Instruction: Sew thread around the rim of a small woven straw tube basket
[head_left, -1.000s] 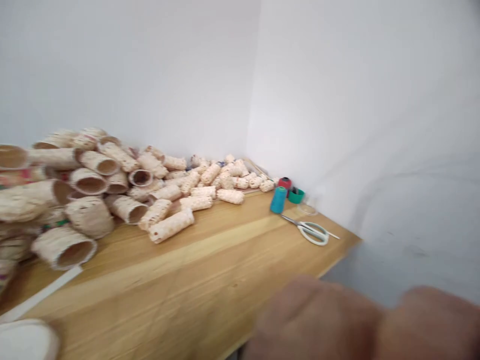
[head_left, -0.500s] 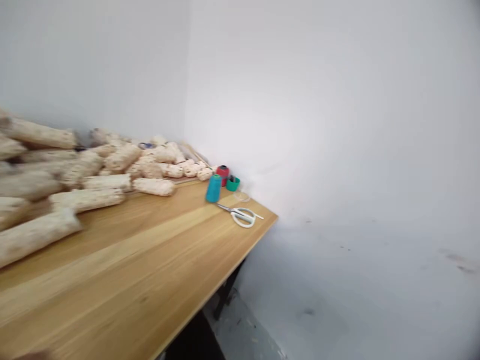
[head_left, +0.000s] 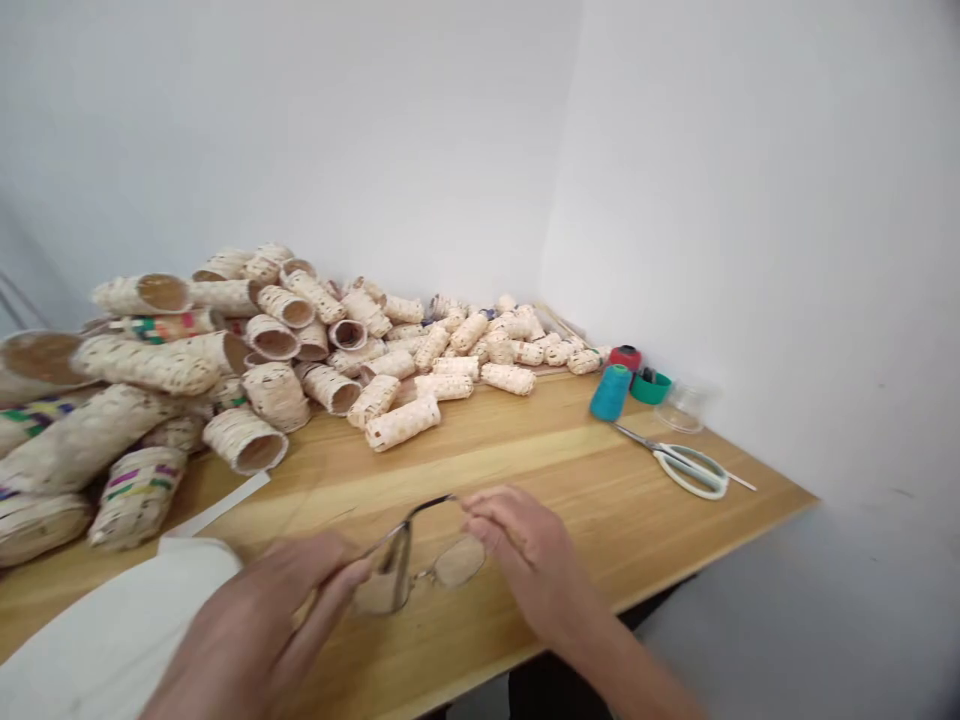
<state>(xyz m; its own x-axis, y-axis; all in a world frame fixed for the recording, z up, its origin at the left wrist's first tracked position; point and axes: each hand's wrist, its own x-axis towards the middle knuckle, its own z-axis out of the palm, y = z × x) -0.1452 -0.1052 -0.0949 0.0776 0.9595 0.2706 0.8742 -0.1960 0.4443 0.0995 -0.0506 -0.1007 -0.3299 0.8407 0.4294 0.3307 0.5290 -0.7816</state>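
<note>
Half a second ago, no glasses were in view; now the one pair of glasses (head_left: 407, 560) is at lower centre of the frame, above the table (head_left: 525, 450), so the work seems to be with them. The left hand (head_left: 262, 610) and right hand (head_left: 529, 550) each have fingers clamped on a glasses arm. At right are one pair of scissors (head_left: 666, 456), two thread spools (head_left: 610, 392) and one green bowl (head_left: 650, 389). The woven tubes (head_left: 403, 423) at left are too many to count.

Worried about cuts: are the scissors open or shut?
The scissors look shut: blades form one narrow point, handles sit close.
</note>
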